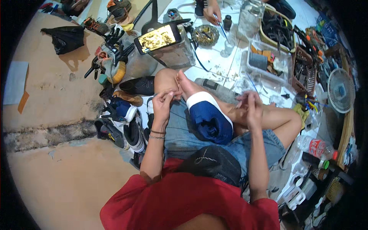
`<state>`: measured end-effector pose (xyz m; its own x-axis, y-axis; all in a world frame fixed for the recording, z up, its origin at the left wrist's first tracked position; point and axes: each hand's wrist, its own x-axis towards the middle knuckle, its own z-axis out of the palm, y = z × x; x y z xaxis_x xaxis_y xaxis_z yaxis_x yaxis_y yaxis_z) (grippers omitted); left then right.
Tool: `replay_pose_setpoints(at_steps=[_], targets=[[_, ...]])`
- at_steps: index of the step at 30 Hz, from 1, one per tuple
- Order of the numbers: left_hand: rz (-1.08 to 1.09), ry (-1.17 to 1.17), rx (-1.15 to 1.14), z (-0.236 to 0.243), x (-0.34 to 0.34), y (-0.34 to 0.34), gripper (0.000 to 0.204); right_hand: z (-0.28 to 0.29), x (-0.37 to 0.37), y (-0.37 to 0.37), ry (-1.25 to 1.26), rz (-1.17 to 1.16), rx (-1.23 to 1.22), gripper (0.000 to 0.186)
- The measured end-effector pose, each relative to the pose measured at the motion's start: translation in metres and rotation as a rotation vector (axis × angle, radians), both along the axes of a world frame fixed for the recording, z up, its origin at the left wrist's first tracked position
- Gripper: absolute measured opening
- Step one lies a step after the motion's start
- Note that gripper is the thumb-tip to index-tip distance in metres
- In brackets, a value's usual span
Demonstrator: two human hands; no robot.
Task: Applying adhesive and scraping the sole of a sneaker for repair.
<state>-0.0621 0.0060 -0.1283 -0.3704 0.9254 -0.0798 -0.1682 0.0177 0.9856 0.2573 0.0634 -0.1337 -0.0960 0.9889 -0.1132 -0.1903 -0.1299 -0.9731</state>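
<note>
A blue shoe [209, 122] with a white sole edge rests in my lap between my bare legs, its dark opening toward me. My left hand [164, 102] is to the left of the shoe, fingers pinched together near my knee. To the right of the shoe, my right hand [251, 109] is raised with its thumb and fingers closed together. Whatever either hand pinches is too small to make out. Neither hand touches the shoe. A black mesh item [211, 163] lies against my red shirt, nearer than the shoe.
A phone [159, 39] with a lit screen stands ahead of me. Several shoes [132, 134] crowd my left side. Another person's hand [211, 14] holds a thin blue stick at the far side. A clear plastic tub [268, 63], brown basket [304, 69] and bottle [316, 147] are right.
</note>
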Motion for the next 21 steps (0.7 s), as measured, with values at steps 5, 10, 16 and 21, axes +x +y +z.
replay_pose_setpoints(at_steps=[5, 10, 16, 21], targets=[[0.019, -0.080, 0.029, -0.017, -0.012, -0.005, 0.018, 0.015, -0.033, -0.051, -0.268, 0.192, 0.307, 0.035], [0.023, -0.090, 0.058, -0.023, -0.010, -0.003, 0.020, 0.043, -0.055, -0.060, -0.515, 0.116, 0.373, 0.047], [-0.124, -0.119, 0.076, -0.006, -0.001, -0.001, 0.044, 0.047, -0.056, -0.058, -0.655, 0.152, 0.431, 0.040], [-0.119, -0.196, 0.148, 0.042, 0.025, -0.015, 0.060, 0.114, -0.053, -0.056, -0.610, 0.157, 0.697, 0.041]])
